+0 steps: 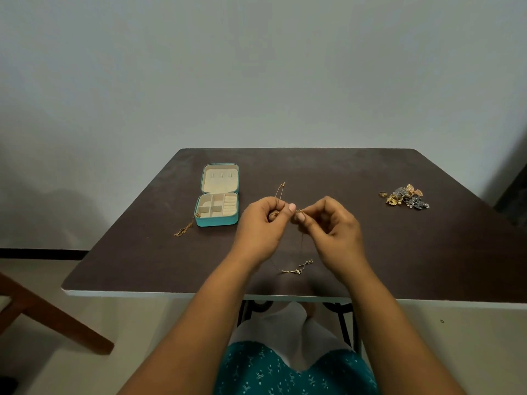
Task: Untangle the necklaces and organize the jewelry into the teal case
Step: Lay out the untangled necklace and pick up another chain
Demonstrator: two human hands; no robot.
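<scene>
A thin gold necklace chain (280, 191) is held up above the middle of the dark table (399, 252). My left hand (263, 226) and my right hand (330, 223) both pinch it, fingertips close together. Its loop rises behind my left hand, and its lower end with gold pendants (298, 267) lies on the table between my wrists. The teal case (218, 195) lies open at the left, cream compartments showing. Another gold necklace (185, 228) trails from the case's front left corner onto the table.
A heap of several rings, earrings and brooches (405, 196) sits at the table's right. A brown wooden chair leg (51, 315) stands on the floor to the left. The table's near edge (171, 294) is just past my knees.
</scene>
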